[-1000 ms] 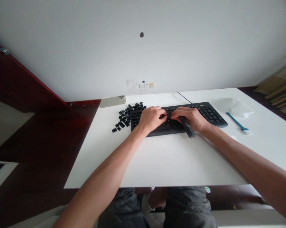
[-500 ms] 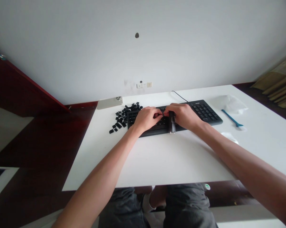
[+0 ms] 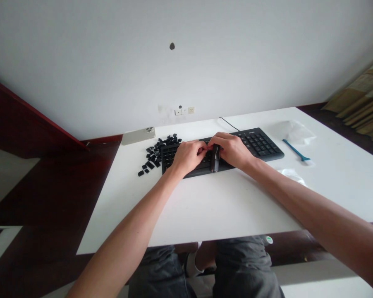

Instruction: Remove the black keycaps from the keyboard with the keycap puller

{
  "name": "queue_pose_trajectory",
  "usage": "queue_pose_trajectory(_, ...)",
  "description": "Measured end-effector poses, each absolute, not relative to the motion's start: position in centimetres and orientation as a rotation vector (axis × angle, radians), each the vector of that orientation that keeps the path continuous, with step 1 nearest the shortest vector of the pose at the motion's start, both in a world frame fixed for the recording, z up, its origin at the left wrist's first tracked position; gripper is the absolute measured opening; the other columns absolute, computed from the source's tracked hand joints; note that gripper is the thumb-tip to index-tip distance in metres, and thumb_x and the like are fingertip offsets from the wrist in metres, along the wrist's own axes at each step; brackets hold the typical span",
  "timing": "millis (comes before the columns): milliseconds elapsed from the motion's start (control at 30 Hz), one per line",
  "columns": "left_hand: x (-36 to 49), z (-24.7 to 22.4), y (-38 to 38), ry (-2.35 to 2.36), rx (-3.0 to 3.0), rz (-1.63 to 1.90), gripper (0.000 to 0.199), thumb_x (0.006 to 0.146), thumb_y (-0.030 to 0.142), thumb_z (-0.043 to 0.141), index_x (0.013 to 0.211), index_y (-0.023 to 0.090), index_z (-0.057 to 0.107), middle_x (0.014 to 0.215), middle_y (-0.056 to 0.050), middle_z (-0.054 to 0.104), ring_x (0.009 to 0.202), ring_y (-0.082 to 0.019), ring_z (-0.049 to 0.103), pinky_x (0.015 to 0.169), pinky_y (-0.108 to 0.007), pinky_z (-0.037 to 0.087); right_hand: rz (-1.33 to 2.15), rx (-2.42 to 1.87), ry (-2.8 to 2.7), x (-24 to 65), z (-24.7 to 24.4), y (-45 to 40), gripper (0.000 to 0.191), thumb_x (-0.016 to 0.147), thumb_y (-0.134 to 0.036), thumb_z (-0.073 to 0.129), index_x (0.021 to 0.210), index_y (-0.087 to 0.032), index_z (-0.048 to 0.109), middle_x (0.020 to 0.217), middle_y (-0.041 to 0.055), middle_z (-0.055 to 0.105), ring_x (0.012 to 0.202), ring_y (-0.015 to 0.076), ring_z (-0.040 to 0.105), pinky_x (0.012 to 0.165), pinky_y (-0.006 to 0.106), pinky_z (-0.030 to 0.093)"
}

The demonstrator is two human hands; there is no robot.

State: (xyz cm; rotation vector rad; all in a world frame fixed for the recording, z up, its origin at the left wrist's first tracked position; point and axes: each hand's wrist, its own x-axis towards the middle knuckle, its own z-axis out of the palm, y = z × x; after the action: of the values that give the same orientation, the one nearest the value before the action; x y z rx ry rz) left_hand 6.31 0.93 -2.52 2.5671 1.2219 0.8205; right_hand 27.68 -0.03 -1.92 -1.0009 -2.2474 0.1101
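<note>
A black keyboard [image 3: 261, 145] lies on the white table, with part of its left and middle hidden under both hands. My left hand [image 3: 189, 156] is over its left half, fingers curled and pinched together; whatever is in them is hidden or too small to name. My right hand [image 3: 231, 148] grips a dark keycap puller [image 3: 215, 160], whose two small metal tips point down toward me at the keyboard's front edge. The fingertips of both hands meet above the keys. A heap of loose black keycaps [image 3: 157, 152] spreads beside the keyboard's left end.
Behind the keycaps lies a phone [image 3: 138, 135] with its cameras up. To the right are a blue brush [image 3: 295, 150], a clear plastic bag [image 3: 295, 131] and a white crumpled wrapper [image 3: 292, 176]. A cable [image 3: 228, 123] runs from the keyboard's back. The table's front edge [image 3: 180, 243] is above my legs.
The view has shifted slightly, so the table items appear further left. My right hand has moved a little left along the keyboard with the keycap puller, closer to my left hand.
</note>
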Motion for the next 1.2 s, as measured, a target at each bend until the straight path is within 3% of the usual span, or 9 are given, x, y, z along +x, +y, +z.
queue_pose_trajectory(200,6.4,-2.6,0.8,1.235,2.522,0.858,0.012,0.098,0.019,0.067,0.095,0.023,0.078,0.088,-0.002,0.076,0.076,-0.018,0.068,0.072,-0.029,0.049,0.195,-1.021,-2.113,27.6,-2.4,0.1,0.034,0.084,-0.001,0.050,0.099,-0.021,0.072,0.116,0.0090,0.071,0.093,0.0205,0.069,0.082,0.032,0.052)
queue_pose_trajectory(333,6.4,-2.7,0.9,1.250,2.522,0.855,0.014,0.098,0.018,0.066,0.094,0.022,0.078,0.088,-0.003,0.076,0.078,-0.018,0.068,0.074,-0.029,0.050,0.313,-1.073,-2.066,27.9,-2.6,0.3,0.019,0.097,-0.021,0.061,0.113,-0.023,0.072,0.112,0.0084,0.076,0.096,0.0242,0.072,0.085,0.036,0.055)
queue_pose_trajectory(433,6.4,-2.8,0.9,1.254,2.518,0.865,0.014,0.099,0.018,0.066,0.094,0.023,0.078,0.091,-0.003,0.077,0.079,-0.018,0.069,0.075,-0.029,0.050,0.334,-1.082,-2.036,28.0,-2.3,0.3,0.017,0.100,-0.032,0.063,0.112,-0.025,0.072,0.111,0.0076,0.079,0.101,0.0272,0.073,0.091,0.041,0.055)
queue_pose_trajectory(667,6.5,-2.9,0.9,1.262,2.513,0.876,0.013,0.098,0.017,0.066,0.094,0.023,0.077,0.091,-0.002,0.078,0.078,-0.018,0.069,0.073,-0.030,0.049,0.357,-1.141,-2.029,27.3,-1.5,-0.6,0.017,0.100,-0.030,0.059,0.108,-0.022,0.072,0.101,0.0086,0.077,0.086,0.0234,0.071,0.080,0.036,0.051)
queue_pose_trajectory(900,6.5,-2.9,0.9,1.272,2.524,0.867,0.012,0.097,0.017,0.067,0.093,0.023,0.075,0.091,-0.001,0.078,0.079,-0.018,0.070,0.073,-0.030,0.049,0.565,-1.102,-1.839,26.3,-2.7,-0.1,0.012,0.095,-0.028,0.060,0.101,-0.024,0.070,0.072,-0.0008,0.067,0.064,0.0176,0.063,0.068,0.031,0.050)
queue_pose_trajectory(1067,6.8,-2.7,0.6,1.308,2.541,0.838,0.011,0.095,0.015,0.067,0.093,0.023,0.074,0.087,-0.001,0.076,0.080,-0.019,0.070,0.075,-0.031,0.050,0.602,-1.125,-1.773,26.0,-2.9,-0.3,0.013,0.099,-0.032,0.060,0.101,-0.024,0.069,0.071,-0.0020,0.066,0.065,0.0164,0.063,0.069,0.030,0.050)
queue_pose_trajectory(1200,7.2,-2.6,0.6,1.367,2.566,0.857,0.014,0.096,0.023,0.072,0.109,0.024,0.077,0.098,-0.003,0.076,0.094,-0.023,0.071,0.086,-0.036,0.054,0.528,-1.124,-1.744,25.5,-2.9,-0.6,0.009,0.098,-0.029,0.061,0.102,-0.024,0.068,0.080,-0.0011,0.069,0.071,0.0170,0.064,0.071,0.030,0.048)
